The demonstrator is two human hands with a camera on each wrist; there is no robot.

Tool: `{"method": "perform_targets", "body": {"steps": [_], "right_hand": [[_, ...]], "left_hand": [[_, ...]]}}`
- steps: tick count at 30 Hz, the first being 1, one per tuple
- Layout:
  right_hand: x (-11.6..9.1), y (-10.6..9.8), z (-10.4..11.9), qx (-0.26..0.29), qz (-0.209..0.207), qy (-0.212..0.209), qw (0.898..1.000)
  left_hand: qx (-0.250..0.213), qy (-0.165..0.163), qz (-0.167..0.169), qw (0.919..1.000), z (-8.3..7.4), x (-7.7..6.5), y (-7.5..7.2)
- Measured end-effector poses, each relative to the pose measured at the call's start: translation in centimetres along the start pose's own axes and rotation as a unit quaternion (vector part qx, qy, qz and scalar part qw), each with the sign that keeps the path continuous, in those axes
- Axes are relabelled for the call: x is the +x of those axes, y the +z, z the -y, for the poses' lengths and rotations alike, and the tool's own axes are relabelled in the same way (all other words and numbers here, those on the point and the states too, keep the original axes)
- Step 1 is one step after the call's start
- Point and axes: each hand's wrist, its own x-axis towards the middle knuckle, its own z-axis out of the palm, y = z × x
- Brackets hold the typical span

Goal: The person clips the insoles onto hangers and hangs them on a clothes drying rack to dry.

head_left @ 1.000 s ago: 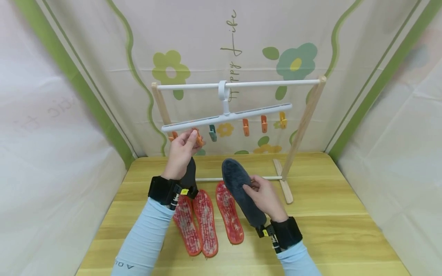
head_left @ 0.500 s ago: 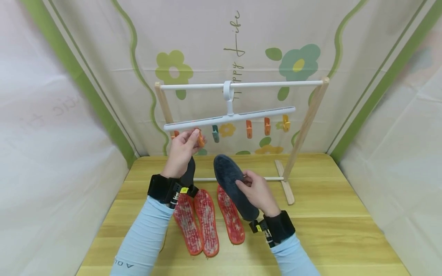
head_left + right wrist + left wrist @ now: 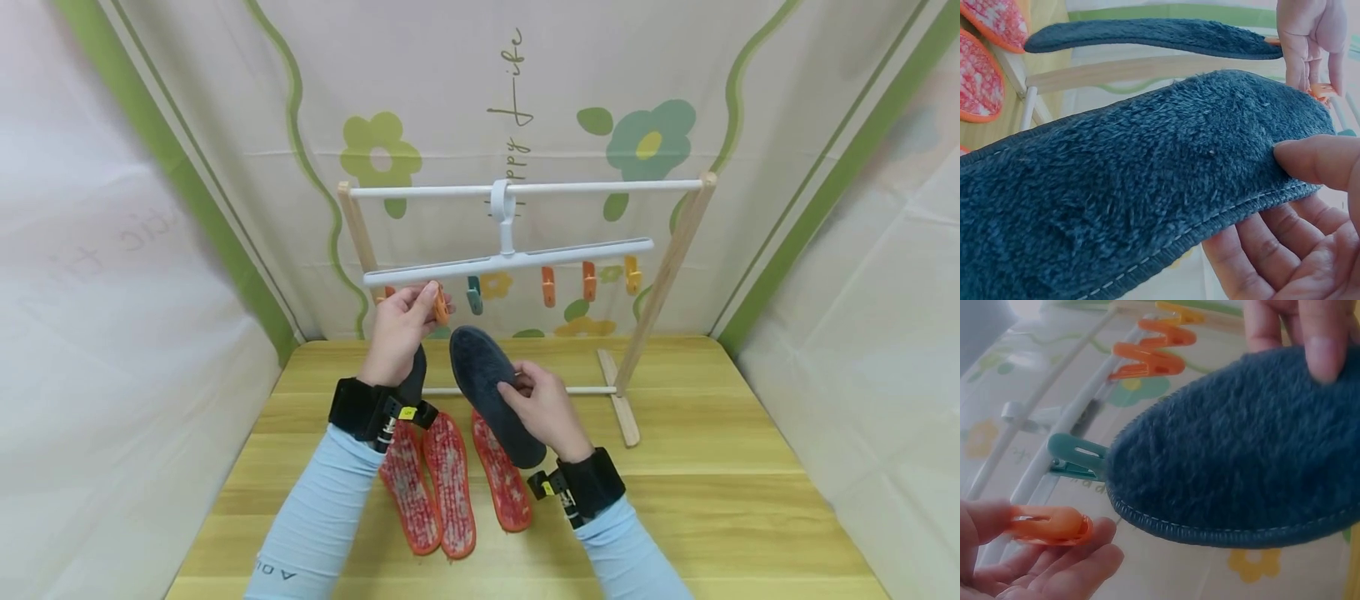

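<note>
My left hand (image 3: 400,332) pinches an orange clothespin (image 3: 441,307) under the left part of the white hanger (image 3: 450,269). My right hand (image 3: 546,406) holds a dark fuzzy insole (image 3: 487,387) by its edge, thumb on top and fingers beneath. The insole slants with its upper end toward the clothespin, still apart from it. In the right wrist view, another dark insole (image 3: 1147,36) hangs from an orange clip behind my left hand; in the head view my left wrist partly covers it. A green clothespin (image 3: 474,295) hangs just right of my left hand.
The hanger hooks over the white bar (image 3: 600,187) of a wooden rack (image 3: 666,283). Two orange clips (image 3: 548,287) and a yellow clip (image 3: 633,275) hang at its right. Several red-edged insoles (image 3: 450,487) lie on the wooden table (image 3: 712,500). Fabric walls surround it.
My right hand has carried the dark insole left and upward, closer to the orange clothespin. My left hand keeps its pinch on the clothespin, and the hanger tilts slightly less.
</note>
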Motion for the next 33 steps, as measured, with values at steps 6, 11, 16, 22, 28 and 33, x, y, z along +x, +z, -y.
{"method": "perform_targets", "body": {"steps": [6, 11, 16, 22, 28, 33], "right_hand": [[0.4, 0.4, 0.1, 0.003, -0.002, -0.005, 1.000], [0.7, 0.8, 0.3, 0.008, 0.001, -0.003, 1.000], [1.1, 1.1, 0.4, 0.016, -0.001, 0.002, 1.000], [1.3, 1.3, 0.6, 0.039, 0.008, 0.009, 0.999], [1.3, 1.6, 0.9, 0.066, 0.009, 0.011, 0.998], [1.5, 1.9, 1.1, 0.082, 0.009, 0.014, 0.996]], "left_hand": [[-0.002, -0.003, -0.001, 1.0000, 0.0, 0.0, 0.1], [-0.024, -0.011, 0.002, 0.9996, 0.1, 0.1, 0.4], [-0.016, -0.008, 0.004, 0.9998, 0.0, 0.1, 0.4], [-0.009, -0.002, 0.009, 0.9999, -0.1, 0.1, 0.5], [-0.006, 0.001, 0.005, 1.0000, -0.1, 0.2, 0.5], [-0.002, 0.004, 0.004, 1.0000, 0.0, 0.1, 0.6]]}}
